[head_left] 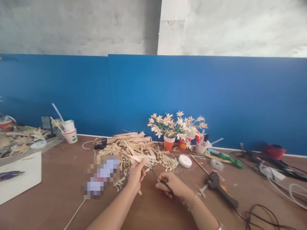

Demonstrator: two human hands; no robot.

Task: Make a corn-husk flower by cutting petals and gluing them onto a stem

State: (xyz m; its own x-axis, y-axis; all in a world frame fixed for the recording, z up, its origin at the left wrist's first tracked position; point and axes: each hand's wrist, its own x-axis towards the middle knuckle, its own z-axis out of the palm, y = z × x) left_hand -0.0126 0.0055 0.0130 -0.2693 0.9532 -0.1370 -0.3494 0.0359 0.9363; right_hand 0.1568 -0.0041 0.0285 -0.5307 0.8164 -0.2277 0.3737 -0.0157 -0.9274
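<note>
Lower centre of frame: your left hand pinches a pale dried strip between its fingers; your right hand grips scissors, angled toward it, presumably for control. The strip pile lies beyond, likely for easy reach.

There is room on the brown surface between the left hand and the right hand, but the scissors poke into the far end of that gap. Straight ahead, a big pile of dry strips blocks the way, with a blue wall behind it. On the right, a glue gun and its loopy black cord get in the way.
</note>
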